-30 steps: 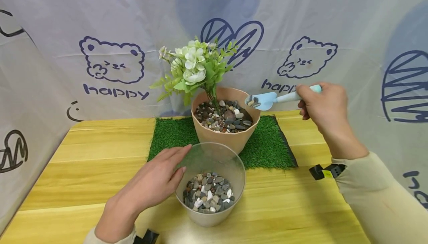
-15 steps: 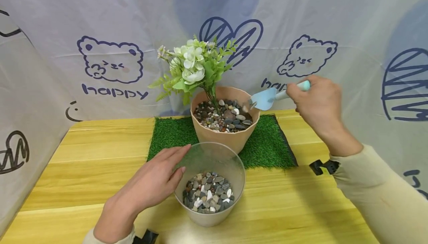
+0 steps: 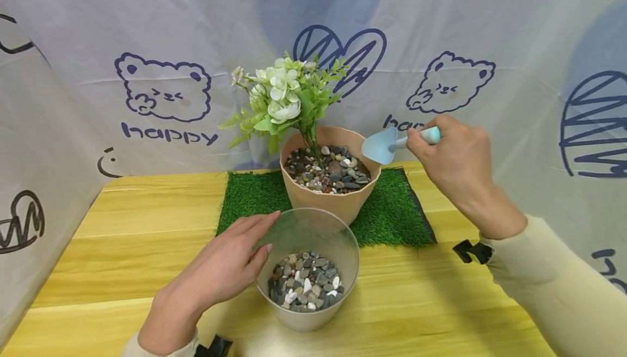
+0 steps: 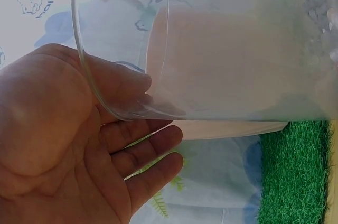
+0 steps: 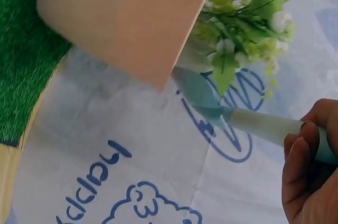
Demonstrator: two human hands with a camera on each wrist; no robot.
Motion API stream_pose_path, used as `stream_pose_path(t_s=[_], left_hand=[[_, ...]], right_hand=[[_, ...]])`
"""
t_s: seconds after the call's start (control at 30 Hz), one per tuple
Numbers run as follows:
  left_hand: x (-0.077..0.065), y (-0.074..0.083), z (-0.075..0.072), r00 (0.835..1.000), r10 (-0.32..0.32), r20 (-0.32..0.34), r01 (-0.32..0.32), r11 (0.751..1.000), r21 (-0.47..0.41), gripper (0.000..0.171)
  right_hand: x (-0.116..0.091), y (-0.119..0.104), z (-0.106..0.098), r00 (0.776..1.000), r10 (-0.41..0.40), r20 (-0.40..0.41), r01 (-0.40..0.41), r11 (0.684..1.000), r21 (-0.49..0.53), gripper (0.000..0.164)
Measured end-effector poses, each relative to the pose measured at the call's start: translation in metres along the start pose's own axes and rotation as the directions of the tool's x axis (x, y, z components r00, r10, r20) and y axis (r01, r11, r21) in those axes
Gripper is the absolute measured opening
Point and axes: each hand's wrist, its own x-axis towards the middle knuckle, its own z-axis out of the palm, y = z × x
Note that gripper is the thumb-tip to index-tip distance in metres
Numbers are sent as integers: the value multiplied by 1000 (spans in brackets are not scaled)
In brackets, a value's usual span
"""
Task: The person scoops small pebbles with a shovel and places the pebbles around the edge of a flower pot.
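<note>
My right hand [image 3: 458,158] grips the handle of a small light-blue trowel [image 3: 381,146], its blade tipped down over the right rim of the peach flower pot [image 3: 325,202]. No pebbles show on the blade's visible face. Dark soil and mixed pebbles [image 3: 338,172] fill the pot, where a bunch of white and green artificial flowers [image 3: 284,93] stands. My left hand [image 3: 220,264] holds the left rim of a clear plastic tub [image 3: 350,253], thumb inside the wall and the other fingers outside. Grey, white and brown pebbles [image 3: 306,283] cover the tub's bottom.
The pot stands on a green artificial grass mat [image 3: 399,215] at the back of the yellow wooden table [image 3: 147,221]. Directly behind hangs a pale curtain [image 3: 235,36] printed with bears and hearts. The tub stands in front of the pot.
The trowel has moved left and tipped over the pot, and the pebbles on its blade have dropped off at the pot's right side. The left hand and tub have stayed still.
</note>
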Motion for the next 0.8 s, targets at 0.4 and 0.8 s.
stream_pose_path(t_s=[0.4,0.8], left_hand=[[1,0,0,1000,-9,9,9,1000,-3,60],[1,0,0,1000,-10,14,10,1000,4,60]], right_hand=[[-46,-41,-20,986,-167,-23,163,911,377,7],[-92,-54,39,738,-648,189,610,760,225,27]])
